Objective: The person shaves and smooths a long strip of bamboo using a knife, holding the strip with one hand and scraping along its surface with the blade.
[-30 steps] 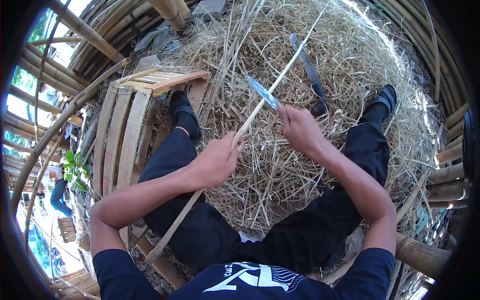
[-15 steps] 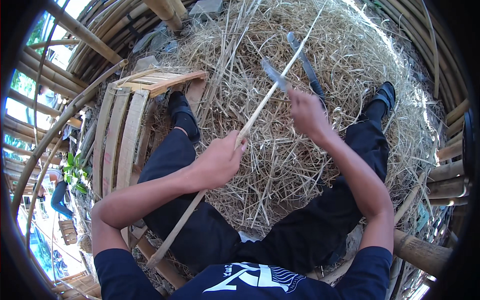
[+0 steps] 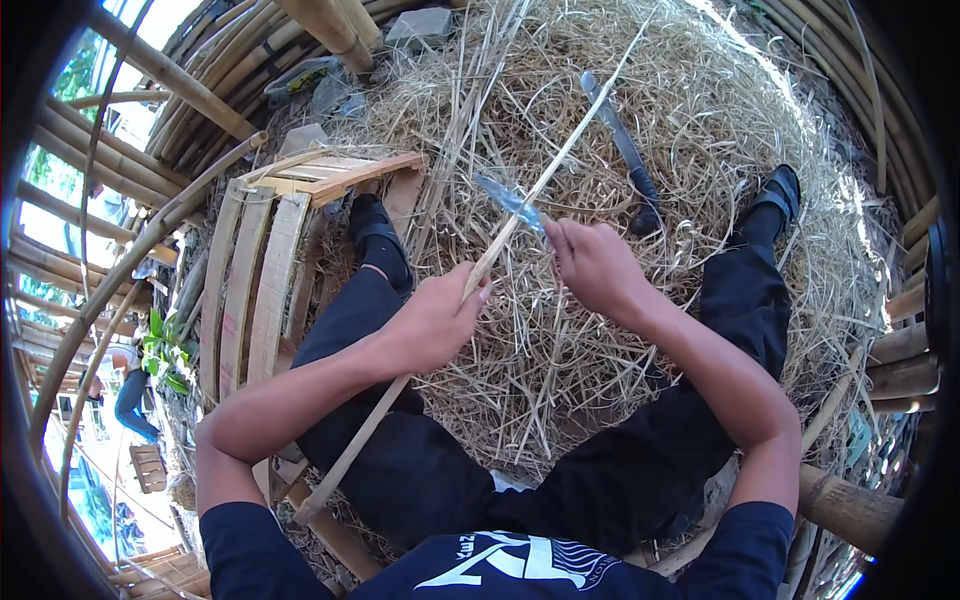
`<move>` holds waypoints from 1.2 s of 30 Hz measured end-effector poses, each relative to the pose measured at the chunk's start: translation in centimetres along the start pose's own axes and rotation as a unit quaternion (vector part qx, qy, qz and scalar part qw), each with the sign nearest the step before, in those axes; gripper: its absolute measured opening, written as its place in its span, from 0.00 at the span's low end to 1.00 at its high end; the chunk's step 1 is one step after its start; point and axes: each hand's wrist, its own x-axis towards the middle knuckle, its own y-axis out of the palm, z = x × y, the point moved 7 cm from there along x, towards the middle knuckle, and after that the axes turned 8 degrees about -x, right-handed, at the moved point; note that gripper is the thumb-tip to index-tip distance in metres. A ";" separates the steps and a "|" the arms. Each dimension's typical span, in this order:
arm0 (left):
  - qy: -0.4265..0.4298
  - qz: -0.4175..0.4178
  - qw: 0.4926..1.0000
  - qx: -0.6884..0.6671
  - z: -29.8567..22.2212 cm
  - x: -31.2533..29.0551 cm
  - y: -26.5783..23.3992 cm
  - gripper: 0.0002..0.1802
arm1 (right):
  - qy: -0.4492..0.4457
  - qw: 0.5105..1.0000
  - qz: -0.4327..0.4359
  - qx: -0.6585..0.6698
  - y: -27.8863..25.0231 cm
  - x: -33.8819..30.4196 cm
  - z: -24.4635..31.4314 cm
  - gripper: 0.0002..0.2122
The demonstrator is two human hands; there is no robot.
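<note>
My left hand (image 3: 440, 315) is closed around a long, pale bamboo stick (image 3: 566, 148) that slants from beside my left thigh up to the far right. In my right hand (image 3: 597, 262) is a knife (image 3: 508, 200), its handle mostly hidden by my fingers. The blade lies across the stick, a little beyond my left hand, with its tip pointing to the far left. A second, larger blade with a dark handle (image 3: 622, 140) rests on the shavings past the stick, apart from both hands.
Pale shavings (image 3: 560, 370) cover the ground between my outstretched legs. A slatted wooden crate (image 3: 240, 290) stands by my left leg. Bamboo poles (image 3: 175, 75) form railings on the left, and a thick pole (image 3: 850, 508) lies at the lower right. A person (image 3: 128, 395) is outside at far left.
The knife has moved along the stick toward my left hand, and my right hand has come nearer and slightly left. My left hand keeps its hold.
</note>
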 end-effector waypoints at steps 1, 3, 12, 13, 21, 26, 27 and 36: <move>0.001 -0.008 1.000 -0.009 -0.2 0.1 0.0 0.12 | -0.033 0.998 -0.044 -0.003 -0.2 0.2 -0.2 0.20; -0.028 0.007 1.000 0.002 -0.8 0.0 -0.1 0.11 | -0.068 0.994 -0.088 -0.001 -0.5 0.1 0.0 0.20; -0.050 0.016 0.998 0.017 0.1 -0.1 0.1 0.12 | -0.030 0.999 -0.024 0.028 0.7 -1.4 1.1 0.21; -0.043 0.014 0.999 0.014 0.1 -0.1 0.1 0.12 | -0.026 0.999 -0.027 0.039 0.6 -1.4 1.1 0.20; -0.016 -0.008 1.000 -0.005 0.1 1.0 -0.4 0.14 | -0.066 0.996 0.002 0.060 0.9 -2.1 2.6 0.21; -0.030 0.008 0.999 -0.022 -0.3 0.9 0.4 0.16 | -0.024 0.989 0.012 0.142 1.3 -1.5 1.1 0.24; -0.031 0.008 0.999 -0.032 0.4 0.8 1.0 0.16 | -0.022 0.990 0.018 0.136 1.1 -1.4 1.1 0.24; -0.039 0.083 0.977 -0.194 0.3 1.4 3.0 0.24 | 0.045 0.985 0.030 0.167 1.8 -0.4 0.4 0.29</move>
